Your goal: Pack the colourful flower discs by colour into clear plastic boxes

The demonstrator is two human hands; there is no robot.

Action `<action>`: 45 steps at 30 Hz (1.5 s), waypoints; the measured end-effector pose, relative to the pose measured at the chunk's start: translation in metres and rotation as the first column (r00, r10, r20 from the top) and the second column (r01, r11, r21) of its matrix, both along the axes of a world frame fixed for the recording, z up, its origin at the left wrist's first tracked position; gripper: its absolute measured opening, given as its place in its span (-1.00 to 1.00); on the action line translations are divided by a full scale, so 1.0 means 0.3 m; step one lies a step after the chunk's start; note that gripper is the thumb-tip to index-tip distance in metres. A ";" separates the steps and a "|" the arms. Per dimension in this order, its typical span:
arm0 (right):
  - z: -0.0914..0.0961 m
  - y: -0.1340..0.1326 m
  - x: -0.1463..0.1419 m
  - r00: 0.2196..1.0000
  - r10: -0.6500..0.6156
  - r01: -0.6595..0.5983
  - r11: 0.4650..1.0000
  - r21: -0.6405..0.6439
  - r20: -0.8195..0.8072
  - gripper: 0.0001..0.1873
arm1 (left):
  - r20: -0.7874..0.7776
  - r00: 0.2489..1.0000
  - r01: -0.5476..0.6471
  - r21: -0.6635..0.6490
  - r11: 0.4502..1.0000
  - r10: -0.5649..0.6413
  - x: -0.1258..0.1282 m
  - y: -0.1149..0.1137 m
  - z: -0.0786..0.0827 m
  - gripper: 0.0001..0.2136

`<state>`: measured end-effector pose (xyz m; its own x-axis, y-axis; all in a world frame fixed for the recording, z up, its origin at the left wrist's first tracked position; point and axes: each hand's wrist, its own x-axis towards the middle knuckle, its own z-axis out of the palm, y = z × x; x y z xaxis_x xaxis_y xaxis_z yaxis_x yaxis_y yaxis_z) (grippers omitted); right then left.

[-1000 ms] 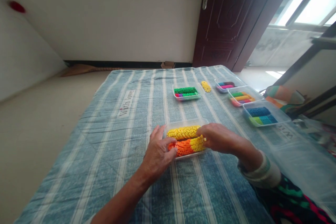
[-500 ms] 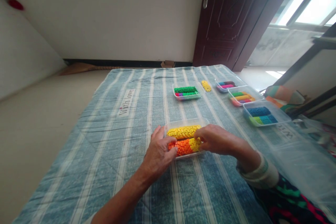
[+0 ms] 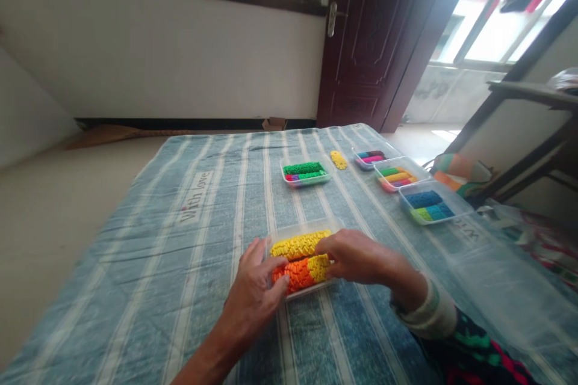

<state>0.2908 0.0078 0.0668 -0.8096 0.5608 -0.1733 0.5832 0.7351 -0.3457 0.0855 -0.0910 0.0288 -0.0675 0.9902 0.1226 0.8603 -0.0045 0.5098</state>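
A clear plastic box (image 3: 300,296) lies near the middle of the table, holding two rows of small ridged plastic pieces stacked on edge. The far row is all yellow (image 3: 300,245); the near row is orange (image 3: 293,277) with a yellow section (image 3: 318,269) at its right end. My left hand (image 3: 257,286) curls around the box's left end, thumb and forefinger against the orange end. At the opposite end, my right hand (image 3: 352,257) has its fingers closed on the yellow section; the fingertips are partly hidden.
Beyond stands a box of green pieces (image 3: 307,179), with a short yellow strip (image 3: 338,160) beside it. To the right are more boxes: dark and pink (image 3: 371,158), mixed colours (image 3: 400,177), and blue and lime (image 3: 427,207). A striped cloth (image 3: 149,252) covers the table.
The camera view has shifted, so everything on the table appears lower and further left. Both hands keep nearly the same place on the box and its rows.
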 end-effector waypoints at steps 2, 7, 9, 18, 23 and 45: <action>0.003 0.000 -0.001 1.000 0.000 0.000 1.000 0.012 0.007 -0.78 | -0.007 1.000 0.002 0.013 1.000 -0.002 -0.010 0.003 -0.009 -0.79; 0.007 -0.001 -0.008 1.000 0.011 -0.011 1.000 0.010 0.007 -0.75 | -0.018 1.000 -0.011 -0.013 1.000 0.011 -0.019 0.016 -0.018 -0.81; 0.008 -0.001 -0.010 1.000 0.016 -0.016 1.000 0.007 0.004 -0.74 | -0.021 1.000 -0.010 -0.027 1.000 0.009 -0.015 0.019 -0.011 -0.83; 0.026 -0.005 -0.005 1.000 0.002 -0.001 1.000 -0.027 0.009 -0.72 | -0.005 1.000 -0.023 -0.094 0.995 0.023 -0.011 0.006 0.022 -0.78; 0.021 0.003 0.004 1.000 0.012 -0.013 0.997 -0.073 -0.023 -0.70 | -0.049 0.999 0.000 0.086 0.996 0.005 -0.036 -0.006 -0.004 -0.78; -0.002 0.026 0.010 0.999 -0.001 0.001 1.000 0.009 0.042 -0.82 | -0.085 0.686 0.727 0.046 0.685 -0.723 0.132 0.083 0.101 -0.65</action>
